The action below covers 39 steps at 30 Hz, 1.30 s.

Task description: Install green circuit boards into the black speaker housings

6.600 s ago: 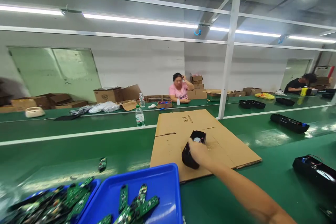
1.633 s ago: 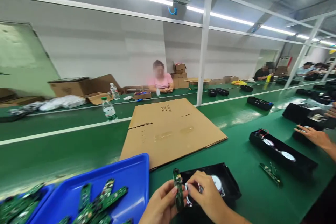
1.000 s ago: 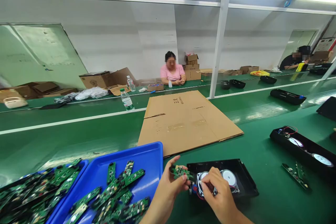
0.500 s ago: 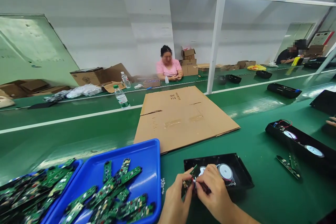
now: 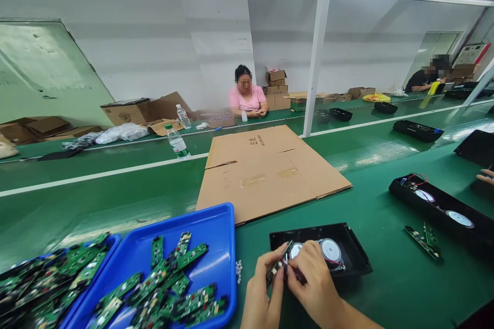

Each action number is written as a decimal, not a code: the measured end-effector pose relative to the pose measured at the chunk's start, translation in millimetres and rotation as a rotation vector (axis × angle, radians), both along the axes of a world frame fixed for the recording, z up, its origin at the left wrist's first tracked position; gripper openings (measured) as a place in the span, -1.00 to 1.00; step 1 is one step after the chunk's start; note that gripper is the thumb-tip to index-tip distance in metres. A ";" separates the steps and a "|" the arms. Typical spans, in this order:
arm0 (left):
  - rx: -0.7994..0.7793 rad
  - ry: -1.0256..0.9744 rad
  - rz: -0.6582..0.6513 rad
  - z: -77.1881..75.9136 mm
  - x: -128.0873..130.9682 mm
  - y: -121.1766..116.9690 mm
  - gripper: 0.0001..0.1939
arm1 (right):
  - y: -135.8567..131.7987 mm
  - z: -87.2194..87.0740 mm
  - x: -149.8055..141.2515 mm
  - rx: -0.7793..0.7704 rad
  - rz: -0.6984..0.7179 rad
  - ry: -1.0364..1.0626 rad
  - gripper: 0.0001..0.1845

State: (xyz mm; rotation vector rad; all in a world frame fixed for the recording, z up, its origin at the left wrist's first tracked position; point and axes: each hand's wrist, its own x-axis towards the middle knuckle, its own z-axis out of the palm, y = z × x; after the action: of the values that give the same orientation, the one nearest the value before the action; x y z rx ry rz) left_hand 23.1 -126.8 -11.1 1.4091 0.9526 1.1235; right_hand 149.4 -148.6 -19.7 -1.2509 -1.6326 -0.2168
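Note:
My left hand (image 5: 263, 288) is closed around a small circuit board (image 5: 277, 267), its thumb and fingers along the edges. The board is tilted up over the near left part of a black speaker housing (image 5: 357, 254). My right hand (image 5: 318, 282) pinches a small wire connector (image 5: 286, 262) against the board; the fingers partly hide it. Inside the housing sit two round white-backed speakers (image 5: 331, 251), with thin wires beside the right one. The left speaker is mostly covered by my right hand.
A blue tray (image 5: 230, 236) of circuit boards stands left, beside another heaped with boards. Small white pieces (image 5: 238, 271) lie by the tray. Cardboard (image 5: 266, 175) lies ahead. Two loose boards (image 5: 422, 242) and another speaker housing (image 5: 478, 226) are right. A co-worker's hand (image 5: 486, 176) shows there.
The board has turned in my left hand, its component side now facing me more. Both hands stay together over the housing. At the right edge, the co-worker's hand has shifted slightly.

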 end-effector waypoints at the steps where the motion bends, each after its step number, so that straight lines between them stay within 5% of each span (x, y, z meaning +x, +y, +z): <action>1: -0.009 -0.015 -0.004 -0.3 0.6 -0.5 -0.62 | -0.1 0.3 0.0 0.002 -0.008 -0.002 -0.80; 13: -0.072 0.019 -0.034 1.3 1.1 -4.6 -0.48 | -2.6 -0.1 -1.5 0.060 -0.035 -0.032 -0.83; 22: 0.023 -0.080 -0.029 9.1 -3.3 2.4 -0.66 | -3.5 -0.7 0.8 0.015 0.098 0.071 -0.86; 26: 0.007 -0.104 -0.052 10.3 -4.2 2.3 -0.65 | -2.4 -8.2 0.2 0.011 0.048 0.185 -0.91; 32: 0.023 -0.145 -0.063 11.3 -3.7 0.0 -0.68 | -4.2 -13.2 2.8 -0.114 0.044 0.327 -0.54; 39: -0.005 -0.182 -0.084 11.2 -1.7 -2.6 -0.70 | -1.3 -5.4 9.2 -0.089 0.025 0.174 -0.75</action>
State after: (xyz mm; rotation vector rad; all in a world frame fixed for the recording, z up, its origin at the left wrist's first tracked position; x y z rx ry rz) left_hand 21.5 -129.4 0.1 1.3063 0.7604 1.1640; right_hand 158.6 -149.9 -25.2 -1.2793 -1.5198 -0.0189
